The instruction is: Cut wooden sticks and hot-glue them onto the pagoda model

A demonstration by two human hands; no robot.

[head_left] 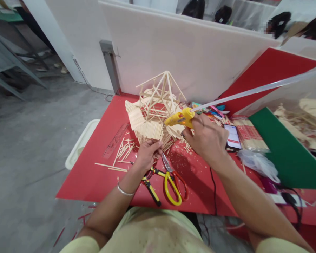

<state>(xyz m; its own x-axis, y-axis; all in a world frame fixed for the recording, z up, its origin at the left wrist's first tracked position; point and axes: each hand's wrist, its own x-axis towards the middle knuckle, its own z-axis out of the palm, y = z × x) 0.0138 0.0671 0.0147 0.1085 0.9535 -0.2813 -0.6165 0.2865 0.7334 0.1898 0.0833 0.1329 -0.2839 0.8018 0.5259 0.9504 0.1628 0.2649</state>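
My right hand [206, 138] is wrapped round a yellow hot glue gun [180, 118], held up over the table with its nozzle pointing left. A long translucent glue stick [252, 90] runs out of its back. My left hand [149, 153] is closed in a pinch at the near edge of a model building [154, 130] made of thin wooden sticks; what its fingertips hold is hidden. The model has slatted roof panels and an open pointed frame on top. Scissors [172, 182] with one yellow and one red handle lie close to my left hand, beside black-and-yellow pliers [151, 188].
Cut sticks [125, 151] and a transparent ruler [116, 140] lie left on the red tabletop [86, 179]. To the right are a phone [232, 137], packs of sticks [249, 133], a plastic bag [259, 163] and a power strip [284, 199]. A white partition [186, 52] stands behind.
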